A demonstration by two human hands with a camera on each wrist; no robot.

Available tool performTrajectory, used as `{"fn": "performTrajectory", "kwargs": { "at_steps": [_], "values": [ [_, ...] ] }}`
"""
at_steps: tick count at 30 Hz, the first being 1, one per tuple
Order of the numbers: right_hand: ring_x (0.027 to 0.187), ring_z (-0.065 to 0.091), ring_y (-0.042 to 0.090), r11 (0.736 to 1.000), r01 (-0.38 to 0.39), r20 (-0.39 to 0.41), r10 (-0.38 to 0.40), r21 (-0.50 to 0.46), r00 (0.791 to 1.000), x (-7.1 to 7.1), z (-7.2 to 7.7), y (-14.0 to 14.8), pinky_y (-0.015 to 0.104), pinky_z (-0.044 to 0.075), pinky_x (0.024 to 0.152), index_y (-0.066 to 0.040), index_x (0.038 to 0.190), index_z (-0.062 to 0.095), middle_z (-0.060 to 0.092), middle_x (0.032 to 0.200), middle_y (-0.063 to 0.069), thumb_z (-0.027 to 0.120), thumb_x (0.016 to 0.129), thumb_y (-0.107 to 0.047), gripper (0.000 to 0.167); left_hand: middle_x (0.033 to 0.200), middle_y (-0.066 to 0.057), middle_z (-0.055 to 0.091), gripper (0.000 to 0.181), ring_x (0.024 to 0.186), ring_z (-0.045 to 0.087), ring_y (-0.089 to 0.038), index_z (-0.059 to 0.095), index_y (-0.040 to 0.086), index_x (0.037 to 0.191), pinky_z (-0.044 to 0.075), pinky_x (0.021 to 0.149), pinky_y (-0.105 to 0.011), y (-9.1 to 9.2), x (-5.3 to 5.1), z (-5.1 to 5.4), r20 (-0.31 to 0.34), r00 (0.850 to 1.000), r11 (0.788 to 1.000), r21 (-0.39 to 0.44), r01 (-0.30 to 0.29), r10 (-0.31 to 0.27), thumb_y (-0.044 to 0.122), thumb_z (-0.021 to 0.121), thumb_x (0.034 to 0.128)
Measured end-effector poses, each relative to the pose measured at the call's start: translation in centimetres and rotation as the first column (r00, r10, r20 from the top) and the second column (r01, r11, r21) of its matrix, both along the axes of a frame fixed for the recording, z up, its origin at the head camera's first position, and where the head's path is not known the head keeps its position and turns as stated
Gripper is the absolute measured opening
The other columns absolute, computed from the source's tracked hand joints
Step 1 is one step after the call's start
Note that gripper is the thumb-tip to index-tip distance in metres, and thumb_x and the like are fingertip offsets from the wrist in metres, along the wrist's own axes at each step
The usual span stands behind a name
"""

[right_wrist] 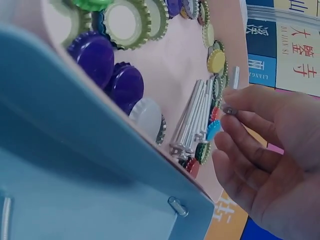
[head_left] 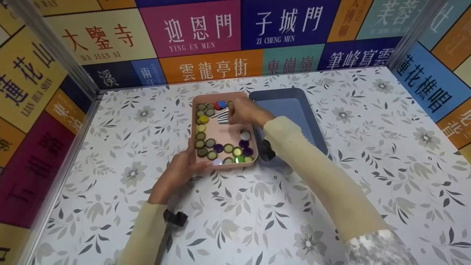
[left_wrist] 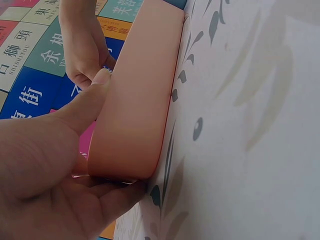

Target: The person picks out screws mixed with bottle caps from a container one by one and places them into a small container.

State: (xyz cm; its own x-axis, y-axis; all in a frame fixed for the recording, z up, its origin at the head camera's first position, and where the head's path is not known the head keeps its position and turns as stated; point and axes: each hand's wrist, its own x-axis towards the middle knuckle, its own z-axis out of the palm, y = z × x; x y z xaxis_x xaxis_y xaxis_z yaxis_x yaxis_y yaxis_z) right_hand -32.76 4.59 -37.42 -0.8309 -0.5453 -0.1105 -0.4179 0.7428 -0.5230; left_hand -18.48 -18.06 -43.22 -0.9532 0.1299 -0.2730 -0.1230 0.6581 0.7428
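A pink tray [head_left: 225, 131] holds many bottle caps [right_wrist: 91, 59] along its sides and a bundle of silver metal pins [right_wrist: 194, 117] with flat heads. My left hand [head_left: 178, 167] holds the near left corner, thumb on the rim and fingers round the lower wall, as the left wrist view shows. Over the far right part of the tray is my right hand [head_left: 243, 110]. Between its thumb and fingertips it pinches one metal pin [right_wrist: 236, 79], just above the bundle. The head view hides that pin behind the hand.
Against the pink tray's right side lies a blue tray [head_left: 290, 110]; a loose pin [right_wrist: 178, 206] rests in its corner and part of another shows at the view's edge. Panels with printed lettering [head_left: 206, 27] wall the floral-patterned table [head_left: 250, 217] at the back and sides.
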Motion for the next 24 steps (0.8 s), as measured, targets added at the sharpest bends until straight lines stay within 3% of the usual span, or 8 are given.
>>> {"fn": "performTrajectory", "kwargs": {
  "at_steps": [6, 13, 18, 24],
  "values": [
    [0.058, 0.039, 0.014, 0.999, -0.052, 0.056, 0.053, -0.012, 0.997, -0.2, -0.4, 0.7, 0.03, 0.036, 0.061, -0.003, 0.074, 0.072, 0.061, 0.067, 0.003, 0.067, 0.09, -0.008, 0.018, 0.162, -0.012, 0.034, 0.104, 0.143, 0.045, -0.026, -0.005, 0.018, 0.161, 0.034, 0.121, -0.045, -0.1, 0.1, -0.2, -0.014, 1.0, 1.0, -0.021, 0.007, -0.007, 0.039, 0.07, 0.0927],
    [0.077, 0.058, 0.016, 0.997, -0.076, 0.063, 0.077, -0.016, 0.995, 0.0, -0.3, 2.3, 0.032, 0.052, 0.073, -0.006, 0.092, 0.076, 0.073, 0.097, 0.009, 0.069, 0.093, -0.012, 0.009, 0.163, -0.008, 0.036, 0.102, 0.142, 0.046, -0.023, -0.006, 0.02, 0.161, 0.032, 0.123, -0.043, 0.0, 0.0, 0.0, -0.011, 1.0, 1.0, -0.008, -0.003, 0.003, 0.034, 0.07, 0.0936],
    [0.084, 0.063, 0.018, 0.997, -0.08, 0.089, 0.08, 0.005, 0.993, -0.1, -0.4, 3.2, 0.033, 0.055, 0.078, -0.008, 0.096, 0.077, 0.075, 0.1, 0.009, 0.072, 0.092, -0.016, 0.01, 0.164, -0.005, 0.034, 0.105, 0.146, 0.041, -0.024, -0.007, 0.027, 0.161, 0.029, 0.124, -0.043, 0.1, 0.1, 0.0, 0.007, 1.0, 1.0, -0.001, -0.011, 0.011, 0.038, 0.071, 0.0919],
    [0.081, 0.062, 0.015, 0.996, -0.087, 0.085, 0.085, 0.02, 0.993, -0.3, -0.3, 3.9, 0.029, 0.053, 0.075, -0.008, 0.095, 0.078, 0.075, 0.097, 0.009, 0.074, 0.09, -0.017, 0.011, 0.162, -0.006, 0.038, 0.105, 0.141, 0.047, -0.024, -0.006, 0.026, 0.161, 0.034, 0.121, -0.042, 0.2, 0.0, 0.1, 0.008, 1.0, 1.0, 0.007, -0.012, 0.012, 0.039, 0.071, 0.0916]
  ]
}}
